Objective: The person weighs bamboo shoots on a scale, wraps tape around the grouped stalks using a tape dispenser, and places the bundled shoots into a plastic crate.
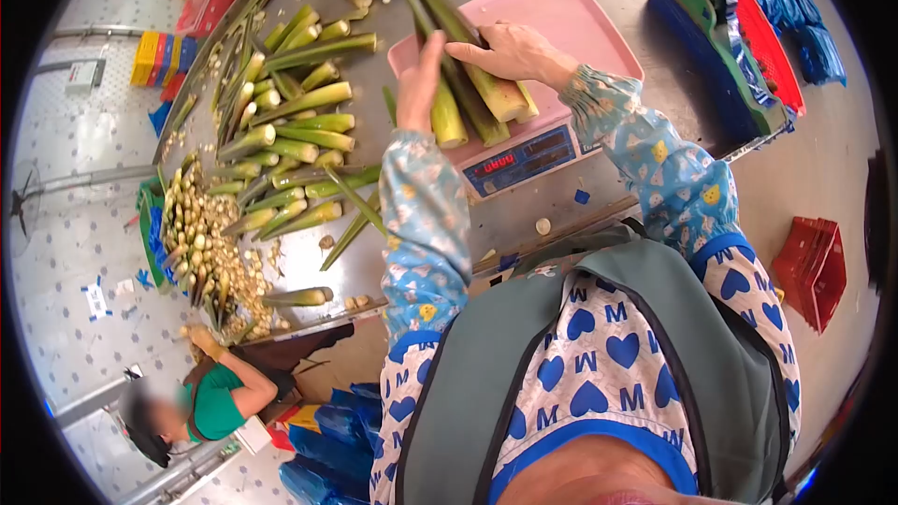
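Several thick green stalks that look like water bamboo shoots [493,92] lie on the pink tray [599,37] of a digital scale [526,161], pale cut ends toward me. Its red display is lit, but I cannot read the figures. Flat along the left side of these shoots rests my left hand [421,84], fingers stretched out and touching the leftmost stalk. My right hand [516,53] is closed over the bundle from the right, its thumb across the top; some fingertips are hidden. Both forearms wear patterned blue sleeve covers.
More loose shoots [304,140] cover the metal table to the left, beside a heap of small pale cut pieces [201,224]. A blue-green tape dispenser [716,47] stands right of the scale. A co-worker in a green shirt [224,397] is at lower left. Red crates [812,271] sit at right.
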`<state>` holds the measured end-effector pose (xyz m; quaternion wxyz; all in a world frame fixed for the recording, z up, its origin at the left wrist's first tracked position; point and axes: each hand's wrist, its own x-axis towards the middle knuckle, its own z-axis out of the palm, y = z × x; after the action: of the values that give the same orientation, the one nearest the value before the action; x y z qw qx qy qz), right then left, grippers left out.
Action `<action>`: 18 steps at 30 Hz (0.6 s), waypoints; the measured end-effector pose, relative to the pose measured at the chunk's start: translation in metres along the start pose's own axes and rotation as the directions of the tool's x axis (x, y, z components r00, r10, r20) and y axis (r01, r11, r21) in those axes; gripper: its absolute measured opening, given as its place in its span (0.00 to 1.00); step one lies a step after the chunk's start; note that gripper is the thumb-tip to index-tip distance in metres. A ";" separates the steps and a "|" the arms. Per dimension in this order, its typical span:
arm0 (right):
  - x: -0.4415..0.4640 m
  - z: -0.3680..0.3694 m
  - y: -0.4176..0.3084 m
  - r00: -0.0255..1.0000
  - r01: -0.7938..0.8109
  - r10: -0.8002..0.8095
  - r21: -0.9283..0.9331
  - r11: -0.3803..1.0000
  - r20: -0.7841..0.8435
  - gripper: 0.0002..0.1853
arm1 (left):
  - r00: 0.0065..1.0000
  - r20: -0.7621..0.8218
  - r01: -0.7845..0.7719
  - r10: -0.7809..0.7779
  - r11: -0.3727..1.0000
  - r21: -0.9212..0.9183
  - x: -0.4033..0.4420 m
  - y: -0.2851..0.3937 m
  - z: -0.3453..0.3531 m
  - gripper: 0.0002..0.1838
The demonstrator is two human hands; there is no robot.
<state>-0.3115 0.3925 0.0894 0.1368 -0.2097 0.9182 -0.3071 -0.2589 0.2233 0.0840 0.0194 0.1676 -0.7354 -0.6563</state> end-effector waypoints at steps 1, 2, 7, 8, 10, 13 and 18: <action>-0.005 -0.004 0.002 1.000 0.020 -0.020 0.073 0.997 0.006 0.44 | 0.999 0.053 0.018 -0.009 0.988 -0.155 -0.004 0.002 0.001 0.37; -0.010 -0.007 0.004 0.999 0.039 -0.041 0.147 0.988 0.009 0.47 | 0.997 0.077 0.025 -0.003 0.957 -0.288 -0.011 0.001 0.005 0.37; -0.029 0.000 0.017 0.975 -0.168 -0.012 0.767 0.619 0.224 0.42 | 0.958 0.285 0.140 0.024 0.829 -0.541 -0.042 0.029 0.010 0.33; -0.033 0.000 0.017 0.965 -0.211 -0.046 0.872 0.441 0.257 0.39 | 0.956 0.292 0.169 -0.006 0.827 -0.536 -0.048 0.030 0.015 0.31; -0.068 -0.011 -0.006 0.971 -0.217 -0.060 0.961 0.173 0.231 0.35 | 0.951 0.293 0.028 0.102 0.912 -0.409 -0.035 0.004 0.015 0.34; -0.092 -0.015 -0.012 0.998 -0.011 -0.052 0.921 0.390 0.034 0.36 | 0.958 0.184 -0.162 0.220 0.945 -0.285 -0.074 0.036 0.024 0.36; -0.129 -0.014 -0.012 0.962 0.251 -0.204 0.878 0.407 -0.180 0.43 | 0.975 0.220 0.113 0.021 0.807 -0.579 -0.081 0.011 0.018 0.30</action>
<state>-0.2004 0.4515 0.1238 0.1632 -0.2216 0.5826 -0.7648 -0.1889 0.2638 0.1073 -0.0257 0.0991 -0.4894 -0.8660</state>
